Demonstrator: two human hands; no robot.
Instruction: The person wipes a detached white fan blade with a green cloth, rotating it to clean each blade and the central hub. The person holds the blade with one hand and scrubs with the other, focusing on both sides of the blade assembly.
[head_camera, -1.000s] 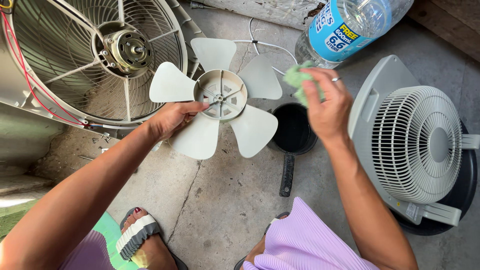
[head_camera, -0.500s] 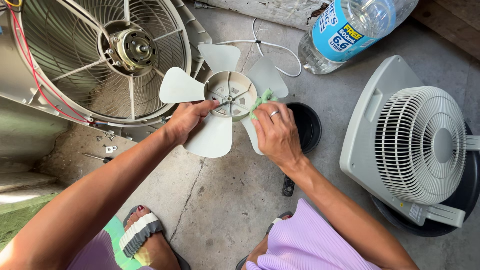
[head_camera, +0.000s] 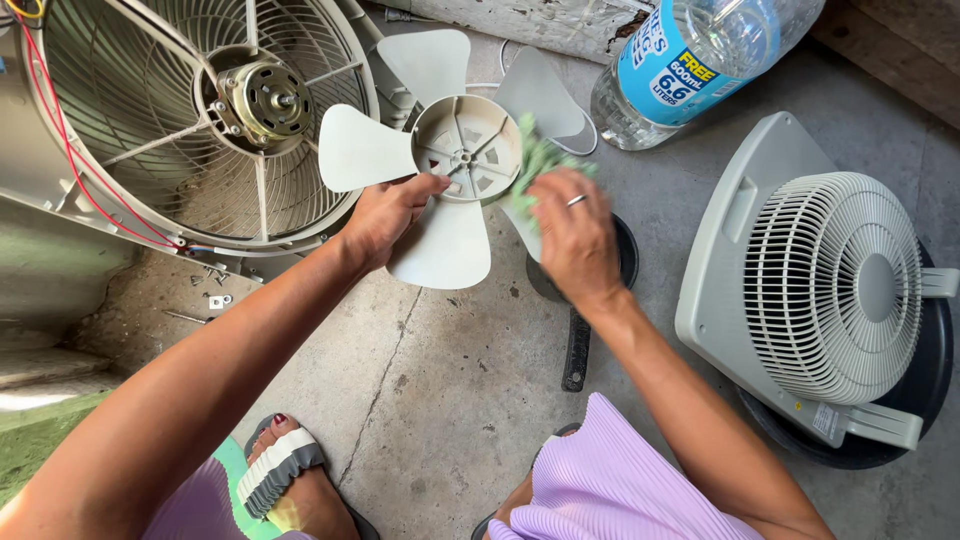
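**Fan blade held over the floor, cloth pressed to its hub**

The left hand (head_camera: 385, 215) has its grip closed on the fan blade (head_camera: 450, 150), fingers curled over the near-left edge of the hub with the thumb on the rim. The blade is pale, with five vanes, and is held above the concrete floor (head_camera: 420, 400), its open hub side facing up. The right hand (head_camera: 575, 235), wearing a ring, has its grip closed on a green cloth (head_camera: 535, 155), which it presses against the right side of the hub.

Far left lies the fan housing (head_camera: 150, 130), its wire grille face up with the motor (head_camera: 265, 100) bare at the centre and red wires running along the left rim. A few small screws lie on the floor just near it.

Far right, a large clear bottle (head_camera: 690, 65) with a blue label lies tilted; whether it holds any liquid is hard to tell. On the right, a grey fan cover (head_camera: 800, 290) rests in a black basin (head_camera: 930, 390). Beneath the right hand sits a black pan (head_camera: 625, 260), its contents hidden.
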